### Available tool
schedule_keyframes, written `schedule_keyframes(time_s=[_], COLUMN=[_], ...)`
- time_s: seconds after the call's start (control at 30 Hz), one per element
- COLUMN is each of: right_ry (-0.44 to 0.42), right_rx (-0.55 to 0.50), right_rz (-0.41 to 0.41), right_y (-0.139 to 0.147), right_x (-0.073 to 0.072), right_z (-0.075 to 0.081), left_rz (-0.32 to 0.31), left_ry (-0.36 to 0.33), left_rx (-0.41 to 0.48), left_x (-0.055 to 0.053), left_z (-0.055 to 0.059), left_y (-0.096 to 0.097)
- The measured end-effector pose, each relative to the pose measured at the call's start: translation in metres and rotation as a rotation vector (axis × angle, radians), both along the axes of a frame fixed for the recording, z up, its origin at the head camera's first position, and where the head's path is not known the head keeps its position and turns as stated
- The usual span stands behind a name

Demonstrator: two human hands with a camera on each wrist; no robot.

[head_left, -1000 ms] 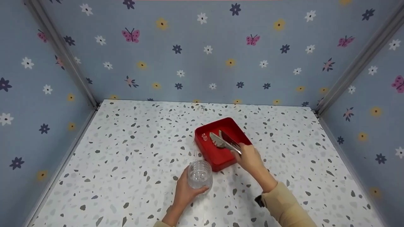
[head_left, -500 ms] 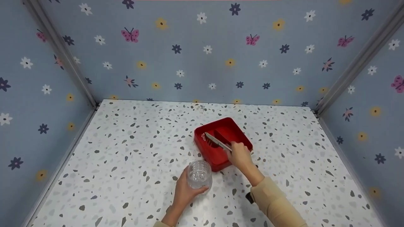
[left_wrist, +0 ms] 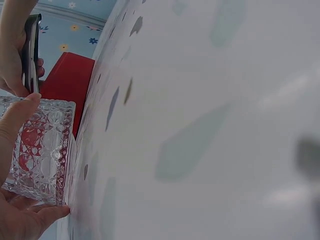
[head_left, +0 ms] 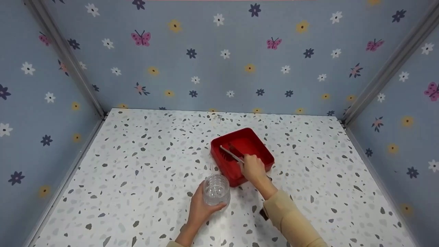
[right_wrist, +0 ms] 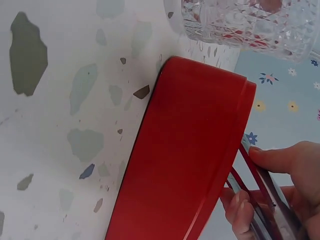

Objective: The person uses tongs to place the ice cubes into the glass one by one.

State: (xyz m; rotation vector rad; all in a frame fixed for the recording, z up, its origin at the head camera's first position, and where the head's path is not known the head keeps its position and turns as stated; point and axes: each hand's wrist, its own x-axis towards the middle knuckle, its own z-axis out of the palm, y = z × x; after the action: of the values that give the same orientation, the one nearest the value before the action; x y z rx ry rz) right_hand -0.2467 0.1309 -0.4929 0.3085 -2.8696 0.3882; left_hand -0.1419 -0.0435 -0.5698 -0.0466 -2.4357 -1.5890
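In the head view my left hand [head_left: 200, 210] holds a clear glass [head_left: 216, 189] upright on the table. The left wrist view shows the cut pattern on the glass [left_wrist: 50, 145], with thumb and fingers round its sides. Just behind and to the right stands a shallow red box [head_left: 237, 182]. My right hand [head_left: 253, 168] grips metal tongs [head_left: 232, 154] over the box. Their tips reach down inside near its left wall. From the right wrist side, the two tong arms [right_wrist: 272, 200] stand slightly apart between thumb and fingers, while the box wall [right_wrist: 185, 145] hides the tips.
The speckled white table [head_left: 137, 171] extends on both sides of the box. Blue flowered panels [head_left: 219, 61] enclose it at the back and sides. A dark object [head_left: 264, 214] shows at the right sleeve [head_left: 288, 216].
My right hand has moved left and slightly down with the tongs, and their tips have moved to the box's left side, over small clear pieces seen there earlier. My left hand and the glass have stayed put.
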Motion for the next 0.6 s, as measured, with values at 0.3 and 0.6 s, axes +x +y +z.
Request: schedule_keyframes(time_s=[0.3, 0.6], right_ry=[0.004, 0.028], right_rx=[0.011, 0.000], right_rz=[0.004, -0.003], right_y=[-0.010, -0.014], right_x=[-0.003, -0.007], right_z=[-0.005, -0.010], left_rz=[0.000, 0.006], left_ry=[-0.007, -0.031], left_rx=[0.010, -0.014], left_x=[0.000, 0.000], left_z=[0.000, 0.001], left_y=[0.000, 0.000])
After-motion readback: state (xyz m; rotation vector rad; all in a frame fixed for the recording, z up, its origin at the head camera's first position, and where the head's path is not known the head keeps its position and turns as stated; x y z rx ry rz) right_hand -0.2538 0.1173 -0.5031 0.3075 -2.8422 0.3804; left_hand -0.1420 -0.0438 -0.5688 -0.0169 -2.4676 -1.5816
